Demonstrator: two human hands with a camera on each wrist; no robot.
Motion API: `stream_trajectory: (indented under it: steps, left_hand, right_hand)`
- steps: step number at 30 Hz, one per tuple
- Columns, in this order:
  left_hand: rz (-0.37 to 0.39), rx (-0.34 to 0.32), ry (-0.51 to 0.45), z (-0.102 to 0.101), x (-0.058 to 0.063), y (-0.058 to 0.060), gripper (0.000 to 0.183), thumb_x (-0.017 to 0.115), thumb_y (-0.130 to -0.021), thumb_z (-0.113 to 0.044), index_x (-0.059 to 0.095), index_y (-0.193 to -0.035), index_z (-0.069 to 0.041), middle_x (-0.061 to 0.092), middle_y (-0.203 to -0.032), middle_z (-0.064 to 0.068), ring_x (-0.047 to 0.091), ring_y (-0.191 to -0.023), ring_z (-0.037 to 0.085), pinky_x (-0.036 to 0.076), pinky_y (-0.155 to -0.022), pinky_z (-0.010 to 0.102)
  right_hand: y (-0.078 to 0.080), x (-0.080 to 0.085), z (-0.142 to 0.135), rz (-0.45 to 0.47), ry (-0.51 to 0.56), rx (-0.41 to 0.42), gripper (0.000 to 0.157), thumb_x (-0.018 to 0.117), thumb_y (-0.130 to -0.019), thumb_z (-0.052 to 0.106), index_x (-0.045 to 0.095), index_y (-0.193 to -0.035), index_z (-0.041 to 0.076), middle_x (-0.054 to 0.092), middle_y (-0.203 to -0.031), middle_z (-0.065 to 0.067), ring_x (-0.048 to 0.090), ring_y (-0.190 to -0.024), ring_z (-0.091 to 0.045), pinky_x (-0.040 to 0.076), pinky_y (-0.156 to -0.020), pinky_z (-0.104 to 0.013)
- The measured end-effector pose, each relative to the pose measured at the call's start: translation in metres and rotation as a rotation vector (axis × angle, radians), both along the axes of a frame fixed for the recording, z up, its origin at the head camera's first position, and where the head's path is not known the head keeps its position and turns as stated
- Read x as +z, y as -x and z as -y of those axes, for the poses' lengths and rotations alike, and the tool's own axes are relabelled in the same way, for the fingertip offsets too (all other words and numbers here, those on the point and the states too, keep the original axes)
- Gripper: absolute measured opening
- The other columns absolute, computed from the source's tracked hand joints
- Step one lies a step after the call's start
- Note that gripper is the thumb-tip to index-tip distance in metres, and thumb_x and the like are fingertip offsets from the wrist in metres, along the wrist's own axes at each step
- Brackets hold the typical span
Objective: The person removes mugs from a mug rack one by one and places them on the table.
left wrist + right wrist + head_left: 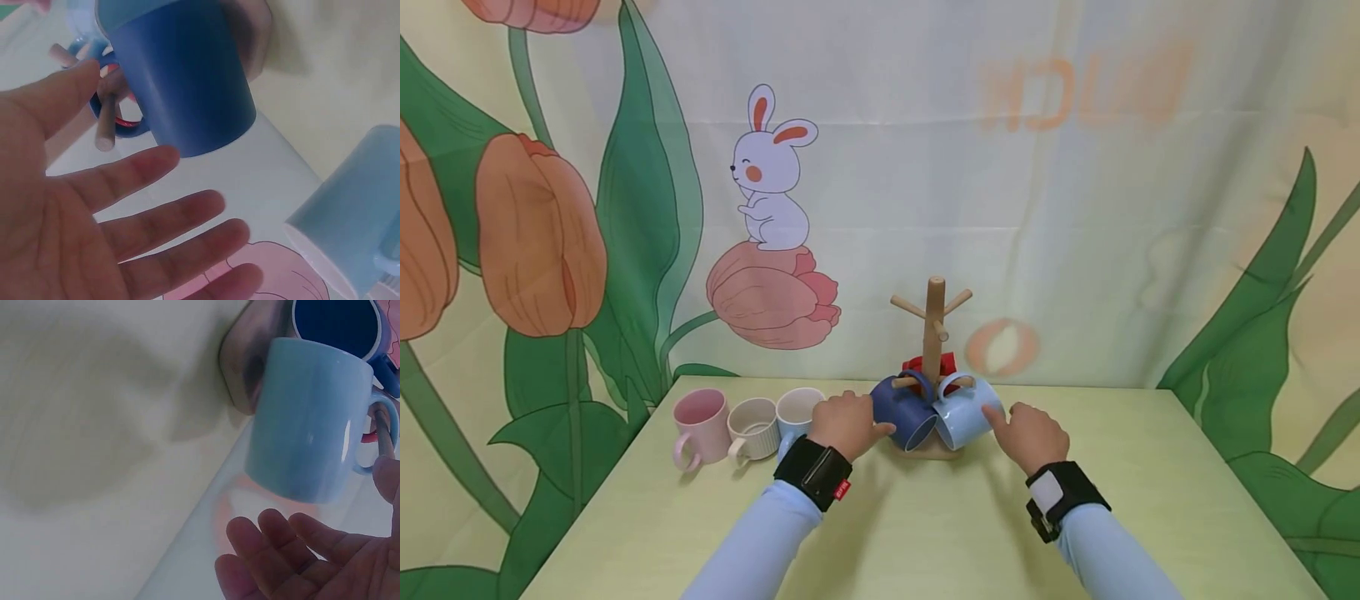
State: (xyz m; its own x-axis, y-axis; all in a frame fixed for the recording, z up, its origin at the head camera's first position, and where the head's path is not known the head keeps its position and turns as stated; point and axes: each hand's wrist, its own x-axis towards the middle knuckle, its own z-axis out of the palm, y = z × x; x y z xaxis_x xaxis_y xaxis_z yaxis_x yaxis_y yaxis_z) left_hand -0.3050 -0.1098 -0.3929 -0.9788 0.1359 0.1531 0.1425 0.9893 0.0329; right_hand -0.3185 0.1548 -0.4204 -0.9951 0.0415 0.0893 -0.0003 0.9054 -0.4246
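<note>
A wooden mug tree point(933, 333) stands at the back of the table. By their handles, a dark blue mug point(901, 417) and a light blue mug point(964, 417) hang tilted on its lower pegs. Something red point(950, 362), partly hidden, shows behind the post. My left hand point(847, 423) is beside the dark blue mug, fingers spread and nothing held in the left wrist view. Beside the light blue mug is my right hand point(1033, 440), its fingers loosely bent around no object; the right wrist view shows its thumb near the peg through the handle.
To the left stand a pink mug point(702, 421), a ribbed cream mug point(755, 429) and a light blue mug with a white inside point(796, 410), the last partly behind my left hand. A printed curtain point(880, 167) hangs behind the pale table point(917, 533).
</note>
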Motion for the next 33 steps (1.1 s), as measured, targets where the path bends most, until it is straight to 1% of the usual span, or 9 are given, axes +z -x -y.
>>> stream_trajectory:
  steps: [5,7,15,19,21,23,26,30,33]
  left_hand:
    - [0.014,-0.022,-0.018,0.001,-0.011,-0.014,0.054,0.075,-0.081,-0.056,0.074,-0.097,-0.004,0.066,-0.081,0.012,0.065,-0.073,0.029,0.055,-0.064,0.044]
    - [0.025,-0.029,-0.016,0.001,-0.016,-0.019,0.054,0.075,-0.081,-0.057,0.074,-0.095,-0.005,0.066,-0.081,0.011,0.065,-0.073,0.029,0.055,-0.063,0.043]
    - [0.102,-0.023,-0.003,-0.002,-0.036,-0.034,0.054,0.074,-0.079,-0.060,0.073,-0.091,-0.007,0.066,-0.080,0.010,0.066,-0.076,0.030,0.054,-0.065,0.046]
    - [0.114,-0.012,-0.027,-0.004,-0.044,-0.036,0.054,0.075,-0.079,-0.060,0.073,-0.091,-0.007,0.066,-0.080,0.011,0.066,-0.076,0.031,0.054,-0.066,0.047]
    - [0.117,-0.006,-0.031,-0.003,-0.047,-0.036,0.055,0.075,-0.078,-0.060,0.073,-0.093,-0.007,0.066,-0.081,0.011,0.066,-0.077,0.031,0.053,-0.066,0.047]
    - [0.123,0.002,-0.027,-0.003,-0.049,-0.036,0.055,0.074,-0.079,-0.060,0.074,-0.094,-0.007,0.067,-0.082,0.011,0.066,-0.078,0.031,0.053,-0.067,0.047]
    - [0.130,0.010,-0.026,-0.003,-0.051,-0.036,0.055,0.074,-0.079,-0.060,0.074,-0.096,-0.007,0.066,-0.084,0.011,0.066,-0.079,0.031,0.053,-0.068,0.047]
    - [0.137,0.014,-0.024,-0.001,-0.050,-0.037,0.055,0.073,-0.080,-0.060,0.073,-0.097,-0.008,0.066,-0.084,0.010,0.065,-0.079,0.031,0.053,-0.067,0.046]
    - [0.142,0.018,-0.023,0.001,-0.051,-0.037,0.055,0.073,-0.080,-0.060,0.073,-0.097,-0.008,0.066,-0.084,0.010,0.065,-0.079,0.030,0.053,-0.067,0.045]
  right_hand:
    - [-0.003,-0.011,0.002,0.083,0.049,-0.008,0.070,0.046,-0.099,0.057,0.064,-0.114,-0.009,0.068,-0.100,-0.025,0.066,-0.081,-0.036,0.050,-0.061,-0.046]
    - [-0.004,-0.016,0.004,0.107,0.077,-0.004,0.072,0.045,-0.099,0.058,0.064,-0.112,-0.010,0.067,-0.098,-0.024,0.065,-0.079,-0.034,0.050,-0.060,-0.044]
    - [0.000,-0.041,0.013,0.179,0.229,0.011,0.076,0.044,-0.096,0.065,0.063,-0.092,-0.009,0.064,-0.082,-0.016,0.060,-0.067,-0.028,0.046,-0.058,-0.038]
    - [0.006,-0.054,0.017,0.215,0.351,-0.006,0.072,0.045,-0.094,0.068,0.056,-0.072,0.001,0.055,-0.063,-0.009,0.058,-0.051,-0.024,0.047,-0.050,-0.033]
    - [0.009,-0.058,0.020,0.231,0.414,-0.022,0.069,0.045,-0.093,0.069,0.051,-0.070,0.005,0.052,-0.059,-0.006,0.056,-0.048,-0.021,0.049,-0.049,-0.032]
    - [0.011,-0.060,0.022,0.245,0.473,-0.036,0.069,0.044,-0.092,0.071,0.050,-0.073,0.005,0.053,-0.062,-0.008,0.056,-0.051,-0.020,0.052,-0.051,-0.032]
    - [0.012,-0.058,0.025,0.264,0.545,-0.064,0.073,0.043,-0.092,0.071,0.052,-0.083,-0.001,0.060,-0.077,-0.018,0.062,-0.062,-0.025,0.056,-0.056,-0.035]
    - [0.016,-0.055,0.031,0.300,0.676,-0.102,0.091,0.041,-0.093,0.072,0.050,-0.113,-0.016,0.060,-0.107,-0.031,0.067,-0.085,-0.037,0.058,-0.069,-0.041]
    - [0.020,-0.056,0.034,0.332,0.774,-0.132,0.103,0.041,-0.090,0.076,0.040,-0.132,-0.018,0.055,-0.120,-0.034,0.066,-0.095,-0.040,0.057,-0.077,-0.044]
